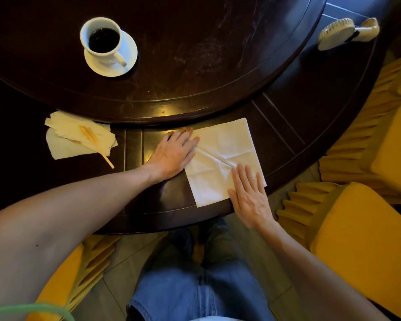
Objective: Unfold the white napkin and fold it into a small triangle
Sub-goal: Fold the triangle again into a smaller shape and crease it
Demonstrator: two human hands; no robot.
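Note:
The white napkin (222,156) lies spread out flat as a square on the dark wooden table's outer ring, with a diagonal crease running across it. My left hand (173,154) rests flat with its fingers apart on the napkin's left corner. Flat on the near right part of the napkin lies my right hand (249,195), fingers pointing away from me. Neither hand grips anything.
A white cup of dark coffee on a saucer (108,46) stands on the raised round centre of the table (195,54). A pile of folded napkins with a wooden stick (79,137) lies to the left. A small hand fan (347,32) sits far right. Yellow-covered chairs (361,239) flank me.

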